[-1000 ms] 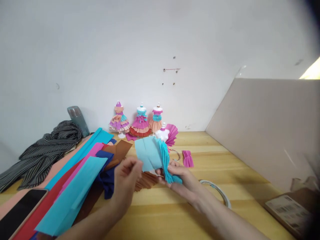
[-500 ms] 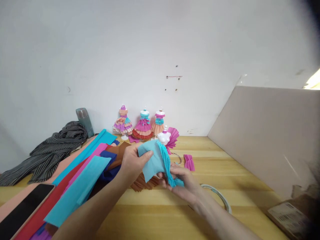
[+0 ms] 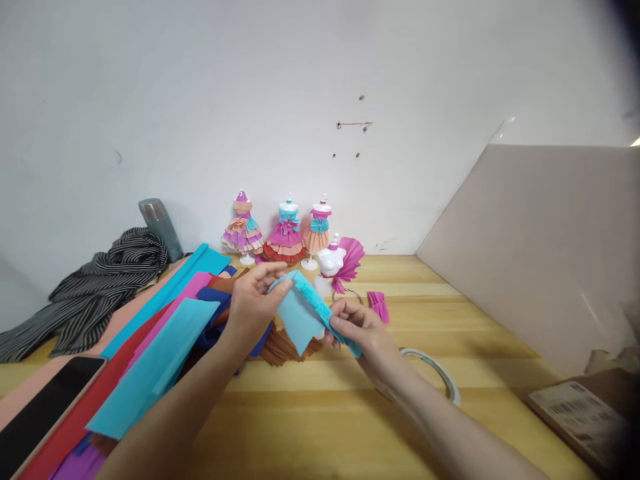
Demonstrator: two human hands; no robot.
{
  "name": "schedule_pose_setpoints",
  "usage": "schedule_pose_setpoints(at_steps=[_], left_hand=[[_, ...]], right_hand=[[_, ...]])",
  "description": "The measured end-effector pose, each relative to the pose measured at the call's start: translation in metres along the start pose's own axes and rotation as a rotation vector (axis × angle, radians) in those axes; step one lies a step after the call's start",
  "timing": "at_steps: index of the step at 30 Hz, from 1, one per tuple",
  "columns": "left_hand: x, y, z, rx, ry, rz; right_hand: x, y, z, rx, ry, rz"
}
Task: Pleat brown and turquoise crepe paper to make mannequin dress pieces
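Between my hands, above the table, is a piece of turquoise crepe paper (image 3: 299, 320) with a gathered, pleated strip along its right edge. My left hand (image 3: 257, 293) pinches its upper left corner between thumb and fingers. Lower on the pleated edge, my right hand (image 3: 357, 327) grips the paper, thumb on top. Just behind stands a small white mannequin (image 3: 331, 261) with a magenta pleated paper fan (image 3: 351, 260) at its side. Brown pleated paper (image 3: 285, 347) lies under the held piece, partly hidden.
Three mannequins in paper dresses (image 3: 285, 240) stand along the wall. Coloured crepe sheets (image 3: 155, 367), a phone (image 3: 50, 413), a striped cloth (image 3: 115, 287) and a bottle (image 3: 161, 227) lie left. Right are a tape roll (image 3: 445, 377), a magenta scrap (image 3: 379, 307) and a cardboard box (image 3: 580, 413).
The turquoise paper has turned so its pleated edge lies flatter and folded over. My right hand has moved up from beneath, its thumb now on top. The view has tilted slightly down.
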State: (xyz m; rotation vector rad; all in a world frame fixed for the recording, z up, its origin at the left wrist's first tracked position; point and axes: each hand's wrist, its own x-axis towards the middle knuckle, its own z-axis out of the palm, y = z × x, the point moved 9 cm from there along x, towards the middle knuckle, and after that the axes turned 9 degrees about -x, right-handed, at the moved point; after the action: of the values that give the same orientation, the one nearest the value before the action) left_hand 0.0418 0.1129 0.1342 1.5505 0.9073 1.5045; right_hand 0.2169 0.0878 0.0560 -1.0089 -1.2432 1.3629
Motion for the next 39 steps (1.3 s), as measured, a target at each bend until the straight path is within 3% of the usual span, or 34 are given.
schedule_pose_setpoints(at_steps=[2,4,6,9,14,22,28,39], left_hand=[[-0.001,0.024,-0.003,0.216,-0.039,0.212],[-0.010,0.043,0.012,0.373,-0.225,0.395],[-0.025,0.049,0.033,0.463,-0.437,0.490],[-0.045,0.047,0.058,0.643,-0.550,0.592],[-0.054,0.035,0.075,0.792,-0.491,0.675],[-0.048,0.024,0.073,0.789,-0.434,0.671],[-0.049,0.030,0.071,0.761,-0.375,0.714],[-0.049,0.016,0.076,0.859,-0.480,0.697]], right_hand=[[-0.004,-0.018,-0.007,-0.263,0.088,-0.158],[-0.010,-0.034,-0.008,-0.483,0.133,-0.294],[-0.017,-0.047,-0.005,-0.702,0.151,-0.408],[-0.029,-0.062,0.005,-0.953,0.156,-0.602],[-0.040,-0.067,0.021,-1.102,0.108,-0.796],[-0.038,-0.067,0.019,-1.113,0.116,-0.784],[-0.038,-0.067,0.018,-1.117,0.131,-0.785],[-0.036,-0.063,0.020,-1.103,0.100,-0.799]])
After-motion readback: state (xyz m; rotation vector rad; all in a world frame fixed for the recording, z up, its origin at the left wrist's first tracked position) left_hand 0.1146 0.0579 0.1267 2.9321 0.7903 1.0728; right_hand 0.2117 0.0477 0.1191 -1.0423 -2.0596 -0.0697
